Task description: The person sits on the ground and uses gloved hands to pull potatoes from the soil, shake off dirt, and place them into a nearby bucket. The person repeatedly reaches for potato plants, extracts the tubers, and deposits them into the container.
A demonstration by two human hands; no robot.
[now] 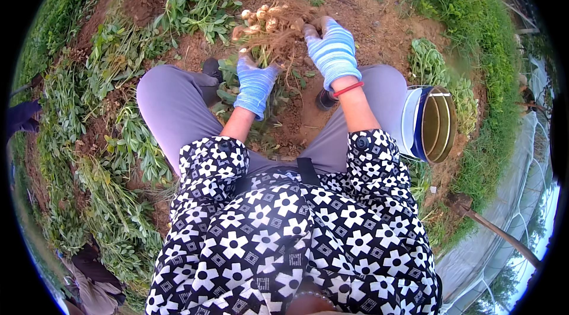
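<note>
Both my hands wear blue striped knit gloves with brown, soiled fingers. My left hand (pixel 256 83) grips the stems of a peanut plant just below its roots. A cluster of pale peanut pods (pixel 262 17) and a mass of fine brown roots (pixel 291 26) stand up above it. My right hand (pixel 331 48) is at the right side of the roots, with thumb and fingers curled by a pod; whether it holds that pod is not clear. Leaves of the plant hang down between my knees.
A blue and white metal bucket (pixel 438 123) lies tilted beside my right knee. Pulled peanut plants (pixel 129 137) cover the soil to the left. A wooden-handled hoe (pixel 502 232) lies at the lower right, near plastic sheeting (pixel 493 266). Parts of other people show at the left edge.
</note>
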